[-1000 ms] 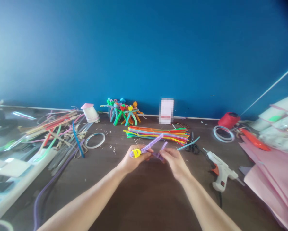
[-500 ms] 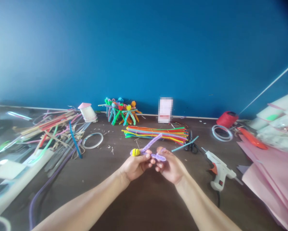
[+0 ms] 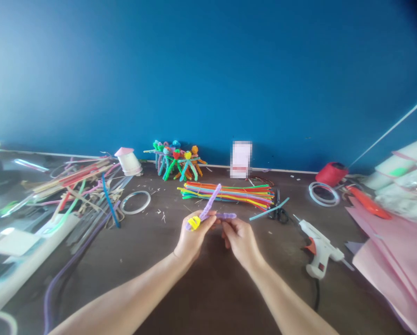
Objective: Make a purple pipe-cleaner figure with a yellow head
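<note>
A purple pipe cleaner (image 3: 213, 201) with a yellow coiled head (image 3: 195, 223) is held over the brown table (image 3: 211, 288). My left hand (image 3: 193, 237) pinches it just beside the yellow coil, fingers closed. One purple end rises up and away toward the wall. My right hand (image 3: 239, 237) grips the other purple end, which sticks out level to the right, fingers closed round it. Both hands are close together at the table's middle.
A bundle of coloured pipe cleaners (image 3: 229, 193) lies just beyond the hands, finished figures (image 3: 175, 160) behind it by the blue wall. Scissors (image 3: 278, 209) and a white glue gun (image 3: 318, 253) lie right, pink paper (image 3: 396, 260) far right. Sticks and strips (image 3: 86, 193) clutter the left.
Both hands twisted the purple pipe cleaner: the long end now points more steeply up, the short end lies level to the right. The hands dipped nearer me, then returned.
</note>
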Demonstrator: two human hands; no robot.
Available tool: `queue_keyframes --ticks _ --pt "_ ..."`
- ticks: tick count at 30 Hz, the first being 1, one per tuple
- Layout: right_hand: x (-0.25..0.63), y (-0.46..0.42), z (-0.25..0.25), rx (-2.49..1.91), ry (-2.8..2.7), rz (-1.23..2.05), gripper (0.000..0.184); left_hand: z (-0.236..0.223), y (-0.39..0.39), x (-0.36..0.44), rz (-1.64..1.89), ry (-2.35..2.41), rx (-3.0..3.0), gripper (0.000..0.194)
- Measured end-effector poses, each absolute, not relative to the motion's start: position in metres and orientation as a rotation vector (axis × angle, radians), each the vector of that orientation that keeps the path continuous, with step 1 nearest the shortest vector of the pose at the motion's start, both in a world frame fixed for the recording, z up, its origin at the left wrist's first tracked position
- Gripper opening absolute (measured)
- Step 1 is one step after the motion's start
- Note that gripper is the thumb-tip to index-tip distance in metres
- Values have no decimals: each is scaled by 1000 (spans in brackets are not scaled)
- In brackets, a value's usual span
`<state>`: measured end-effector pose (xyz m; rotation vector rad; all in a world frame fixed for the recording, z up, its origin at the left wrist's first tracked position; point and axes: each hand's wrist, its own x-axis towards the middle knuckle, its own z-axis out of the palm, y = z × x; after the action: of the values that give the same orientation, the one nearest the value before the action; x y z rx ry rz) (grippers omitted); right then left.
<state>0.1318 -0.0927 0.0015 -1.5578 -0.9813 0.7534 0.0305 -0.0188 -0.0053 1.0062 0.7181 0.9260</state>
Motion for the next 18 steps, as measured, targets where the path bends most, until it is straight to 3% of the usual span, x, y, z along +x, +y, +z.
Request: queue_keyframes --ticks 8,18 --pt "135 -99 4 -1785 -1355 394 18 -5 -12 25 937 771 1491 19" --pt "139 -102 6 -1905 -1588 211 14 6 -12 19 898 771 1923 19"
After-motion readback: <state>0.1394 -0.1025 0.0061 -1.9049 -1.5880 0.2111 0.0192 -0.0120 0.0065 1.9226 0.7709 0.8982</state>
